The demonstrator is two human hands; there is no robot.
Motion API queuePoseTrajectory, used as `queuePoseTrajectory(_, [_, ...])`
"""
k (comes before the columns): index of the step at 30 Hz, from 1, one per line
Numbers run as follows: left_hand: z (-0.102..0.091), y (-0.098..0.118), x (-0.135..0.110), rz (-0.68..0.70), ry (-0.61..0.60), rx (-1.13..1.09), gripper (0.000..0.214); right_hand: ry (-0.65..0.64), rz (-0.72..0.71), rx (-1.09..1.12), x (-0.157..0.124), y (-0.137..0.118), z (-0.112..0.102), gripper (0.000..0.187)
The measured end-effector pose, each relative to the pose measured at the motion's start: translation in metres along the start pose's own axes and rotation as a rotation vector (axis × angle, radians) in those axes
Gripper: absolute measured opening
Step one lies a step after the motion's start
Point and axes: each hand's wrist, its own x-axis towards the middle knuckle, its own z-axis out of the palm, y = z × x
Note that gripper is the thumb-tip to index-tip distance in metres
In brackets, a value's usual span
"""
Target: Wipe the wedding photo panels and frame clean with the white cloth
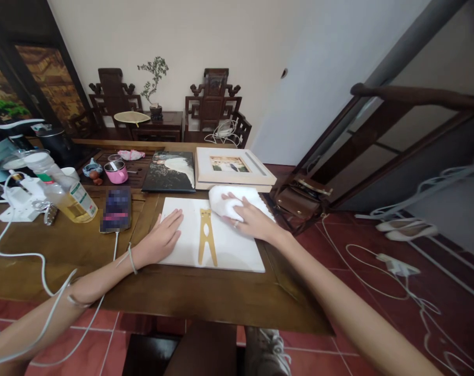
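A white board (182,219) lies on the wooden table, with a flat gold cat-shaped figure (206,237) at its middle. My left hand (164,237) rests flat on the board's left edge, fingers stretched out and nothing in them. On the right half of the board, my right hand (252,219) grips a bunched white cloth (221,201), which could also be a soft paper towel. The cloth presses on the board's upper right part and covers that corner. To the right of the gold figure, the cloth is close beside its head.
Behind the board lie a dark photo panel (169,171) and a pale picture frame (237,180). Leftward are a phone (116,209) on a cable, an oil-coloured bottle (74,196), a pink cup (116,171) and a power strip (23,201). A chair with a brown bag (301,201) stands right.
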Motion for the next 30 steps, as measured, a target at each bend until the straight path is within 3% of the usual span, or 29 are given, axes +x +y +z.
queuePoseTrajectory(4, [0.001,0.0,0.0,-0.005,0.02,-0.007,0.051,-0.024,0.006,-0.004,-0.006,-0.004,0.0,0.02])
queuePoseTrajectory(12, [0.004,-0.003,0.001,0.016,0.032,0.016,0.049,-0.201,-0.078,0.132,-0.098,-0.072,-0.031,0.031])
queuePoseTrajectory(15, [0.004,-0.003,0.002,0.027,0.044,0.021,0.049,-0.237,-0.089,0.173,-0.11,-0.079,-0.037,0.036])
queuePoseTrajectory(18, [0.002,-0.001,0.002,0.005,0.023,0.024,0.049,-0.196,-0.062,0.153,-0.093,-0.061,-0.029,0.029])
queuePoseTrajectory(21, [0.001,0.0,0.001,-0.007,0.003,0.02,0.05,-0.115,-0.018,0.107,-0.055,-0.03,-0.016,0.017])
queuePoseTrajectory(24, [0.001,-0.001,0.001,0.008,0.023,0.01,0.049,-0.063,0.07,0.039,-0.014,-0.007,-0.01,0.021])
queuePoseTrajectory(27, [0.002,-0.002,0.0,0.013,0.024,0.01,0.049,-0.045,0.118,-0.002,0.01,0.002,-0.011,0.024])
queuePoseTrajectory(30, [0.002,-0.002,0.0,0.012,0.021,0.012,0.049,-0.046,0.093,-0.005,0.007,-0.003,-0.011,0.02])
